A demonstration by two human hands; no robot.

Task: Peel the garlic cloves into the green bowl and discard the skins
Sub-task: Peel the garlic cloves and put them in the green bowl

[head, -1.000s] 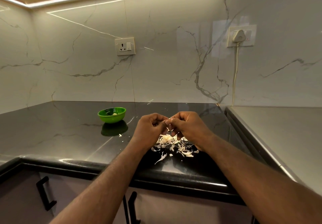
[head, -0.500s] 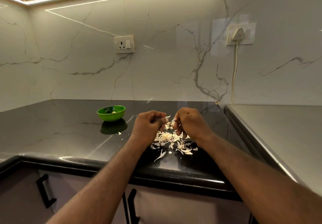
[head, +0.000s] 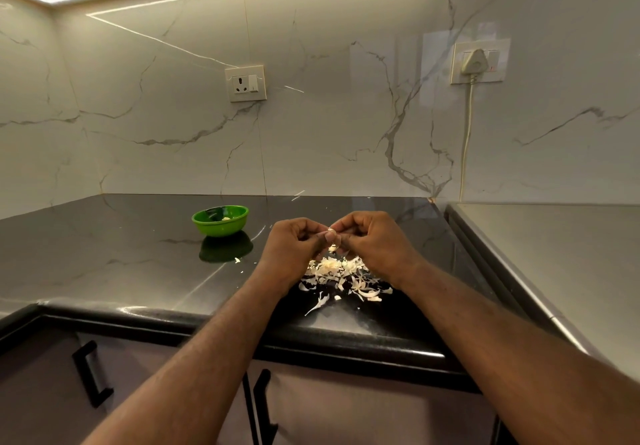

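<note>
Garlic clove (head: 332, 230) pinched between my left hand (head: 294, 247) and right hand (head: 372, 242), both curled round it, just above the skins pile (head: 341, 273); green bowl (head: 220, 228) sits apart, off left.

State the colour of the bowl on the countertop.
The bowl is green; head view shows it best.
</note>
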